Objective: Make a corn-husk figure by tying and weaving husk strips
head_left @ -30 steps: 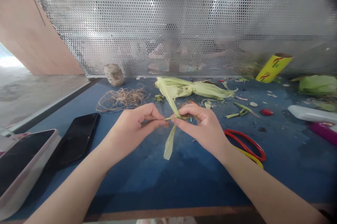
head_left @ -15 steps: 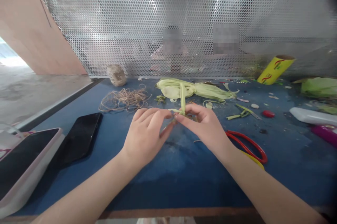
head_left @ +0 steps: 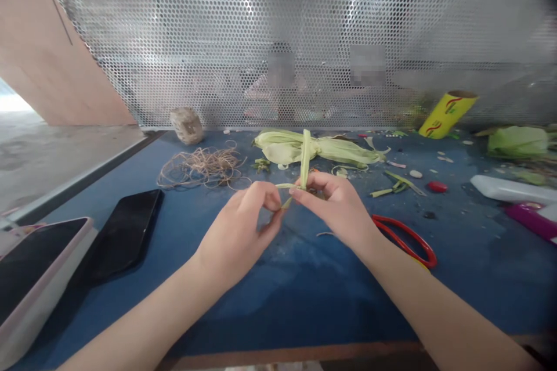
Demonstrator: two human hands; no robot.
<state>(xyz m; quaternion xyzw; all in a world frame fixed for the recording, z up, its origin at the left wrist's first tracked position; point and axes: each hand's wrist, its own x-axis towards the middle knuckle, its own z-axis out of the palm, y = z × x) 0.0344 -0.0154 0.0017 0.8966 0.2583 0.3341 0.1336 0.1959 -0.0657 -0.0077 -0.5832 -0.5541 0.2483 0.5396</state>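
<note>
Between my hands is a pale green corn husk strip (head_left: 306, 159), standing upright with a narrower end running left. My right hand (head_left: 335, 200) pinches it near its base with thumb and fingers. My left hand (head_left: 246, 226) closes on the thin left end, its fingertips a little apart from the right ones. Just behind lies a bundle of corn husk (head_left: 343, 149) across the blue table (head_left: 270, 301). Scissors with a red and yellow handle (head_left: 409, 243) rest partly under my right forearm. How the strip is folded inside my fingers is hidden.
A tangle of brown twine (head_left: 200, 168) and a pale roll (head_left: 187, 125) sit left. Nearer are a black phone (head_left: 124, 234) and another device (head_left: 35, 266). To the right are husk scraps (head_left: 398, 183), a yellow tube (head_left: 448, 115) and a white-purple tool (head_left: 505, 188). Perforated metal screen (head_left: 304, 17) stands behind.
My left hand has drawn slightly left and down, away from the right fingertips. The husk strip stands a little taller and tilts right. The whole view has shifted slightly.
</note>
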